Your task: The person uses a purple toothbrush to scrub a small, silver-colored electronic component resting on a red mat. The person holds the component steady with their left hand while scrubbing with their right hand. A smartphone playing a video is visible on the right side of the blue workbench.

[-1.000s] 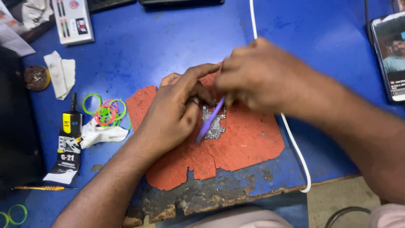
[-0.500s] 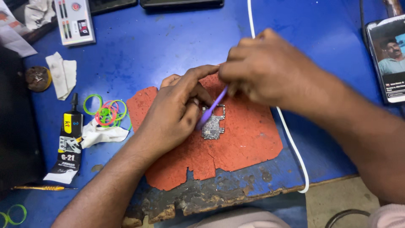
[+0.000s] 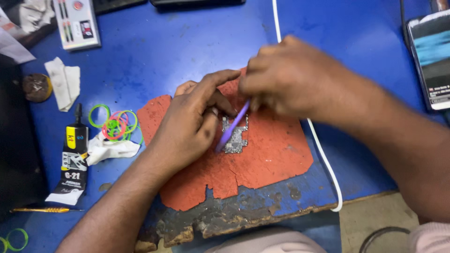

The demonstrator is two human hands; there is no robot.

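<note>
i am pinning the small circuit board (image 3: 234, 136) on the red mat (image 3: 272, 154) with my left hand (image 3: 192, 126), fingers curled on its edge, while my right hand (image 3: 286, 77), fingers pinched around the purple brush (image 3: 233, 126), is brushing it, cleaning seemingly midway.

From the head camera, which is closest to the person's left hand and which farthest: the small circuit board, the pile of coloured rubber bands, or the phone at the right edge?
From the left hand:
1. Circuit board, right beside its fingers on the red mat.
2. Rubber bands, to its left on the blue table.
3. Phone, far right edge.
</note>
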